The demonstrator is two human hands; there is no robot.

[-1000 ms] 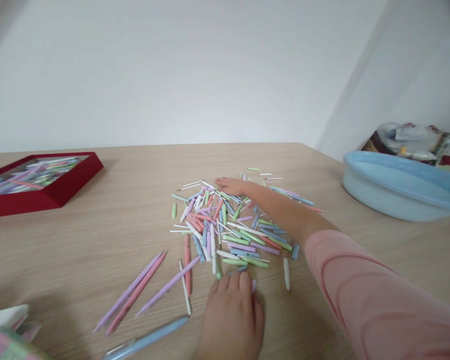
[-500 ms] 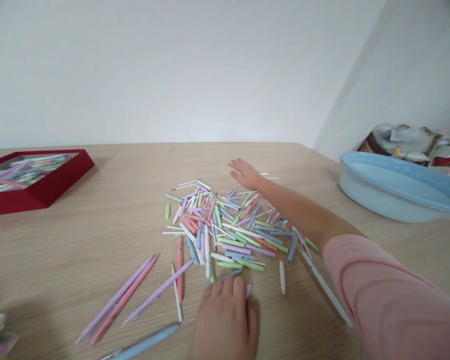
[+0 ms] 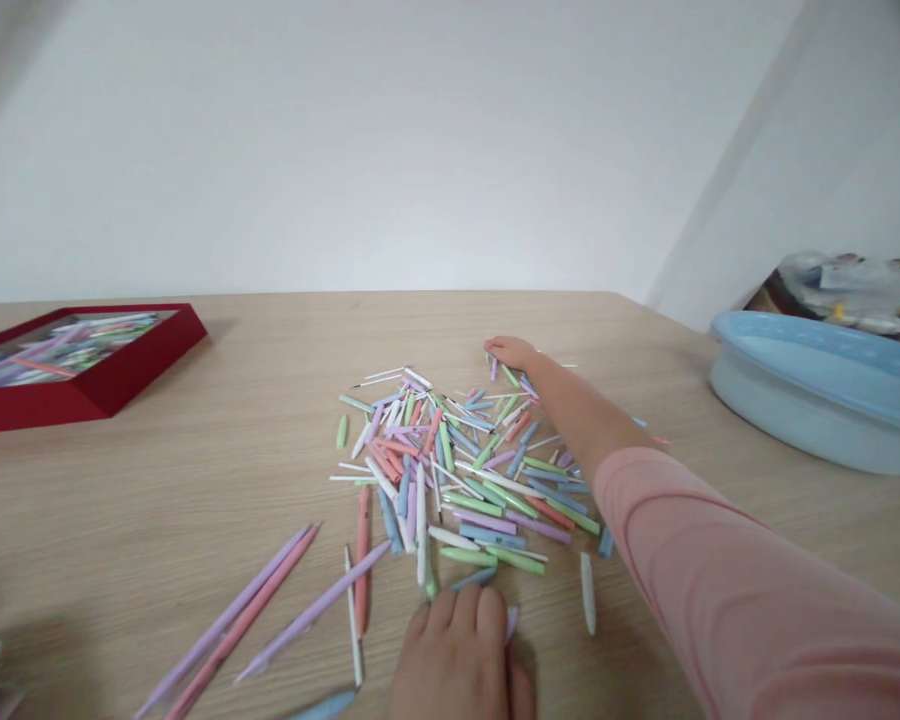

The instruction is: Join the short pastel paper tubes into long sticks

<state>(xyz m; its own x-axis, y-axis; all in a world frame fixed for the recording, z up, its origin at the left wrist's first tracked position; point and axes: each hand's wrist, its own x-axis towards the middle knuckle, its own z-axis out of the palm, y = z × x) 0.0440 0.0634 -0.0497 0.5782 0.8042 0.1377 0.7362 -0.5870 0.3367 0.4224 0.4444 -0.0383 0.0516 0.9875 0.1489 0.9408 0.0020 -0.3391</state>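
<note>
A heap of pastel pen parts (image 3: 457,470), with caps, barrels and thin white refills, lies in the middle of the wooden table (image 3: 195,440). My right hand (image 3: 511,352) reaches across to the heap's far edge in a pink sleeve. It is cupped with the fingers bent down onto the parts, and no grip on any one piece shows. My left hand (image 3: 457,650) lies flat at the near edge, fingers together, fingertips touching a blue piece. A lilac piece (image 3: 510,622) pokes out beside it.
Long lilac and pink pens (image 3: 232,615) lie at the near left. A red tray (image 3: 120,378) filled with pens sits at the far left. A pale blue basin (image 3: 795,400) stands at the right, with crumpled plastic bags (image 3: 847,285) behind it.
My right hand went from flat on the heap, lifted up, then came down cupped at the far right edge. My left hand stayed at the near edge. The camera shifted slightly.
</note>
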